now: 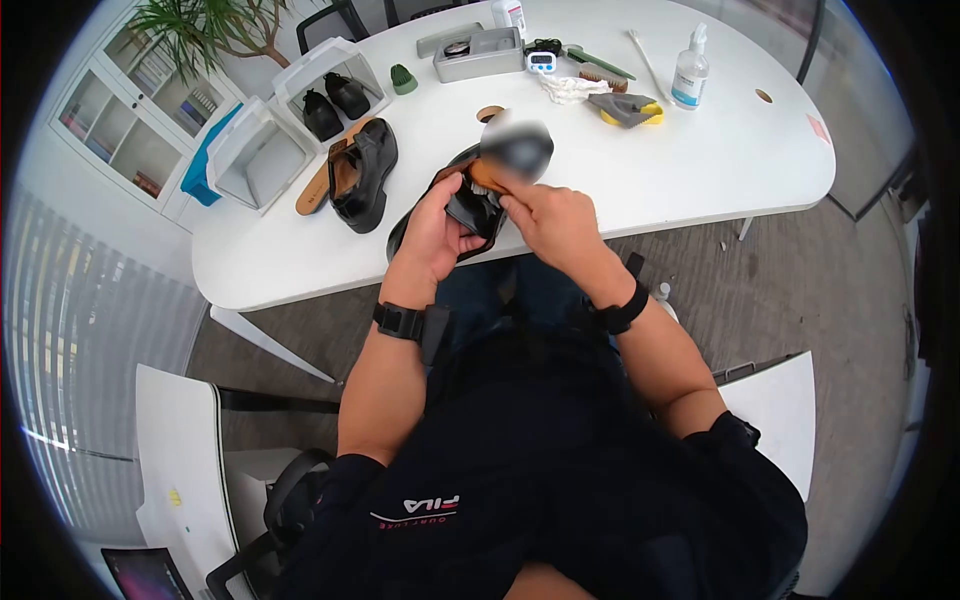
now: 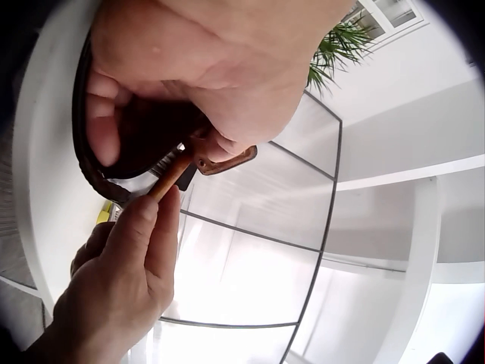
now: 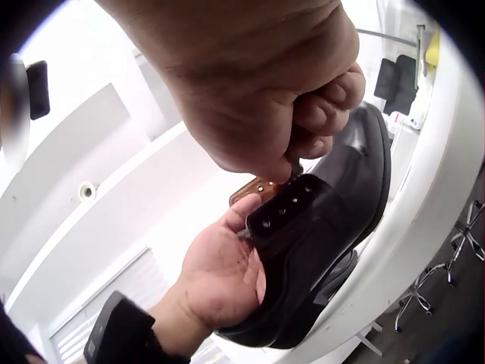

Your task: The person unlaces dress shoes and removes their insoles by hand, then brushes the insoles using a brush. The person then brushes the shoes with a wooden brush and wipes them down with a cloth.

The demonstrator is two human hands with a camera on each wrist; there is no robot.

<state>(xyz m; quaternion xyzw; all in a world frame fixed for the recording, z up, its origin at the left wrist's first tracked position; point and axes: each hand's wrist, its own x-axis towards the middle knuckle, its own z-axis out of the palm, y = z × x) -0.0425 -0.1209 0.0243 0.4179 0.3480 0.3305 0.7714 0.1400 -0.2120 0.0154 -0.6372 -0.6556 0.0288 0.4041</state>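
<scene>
A black leather shoe [image 1: 470, 212] is held at the table's near edge. My left hand [image 1: 432, 235] grips it at the opening, thumb along the collar and fingers reaching inside, as the left wrist view shows. A slim wooden-handled brush [image 2: 173, 174] is pinched between thumb and fingers of my right hand [image 1: 555, 222]. Its bristles [image 2: 164, 162] are at the shoe's opening, close to the left thumb. In the right wrist view, the eyelet flap [image 3: 284, 211] stands folded out beside a brown-lined flap [image 3: 250, 189]. The toe is blurred in the head view.
Left of the hands stands the other black shoe [image 1: 368, 175], next to a brown insole-shaped piece [image 1: 312, 195]. Clear plastic boxes [image 1: 255, 160] stand behind it. Farther back are a metal tin [image 1: 465, 72], a timer [image 1: 541, 63], a white cloth [image 1: 572, 90], a grey-yellow cloth [image 1: 628, 110] and a spray bottle [image 1: 690, 75].
</scene>
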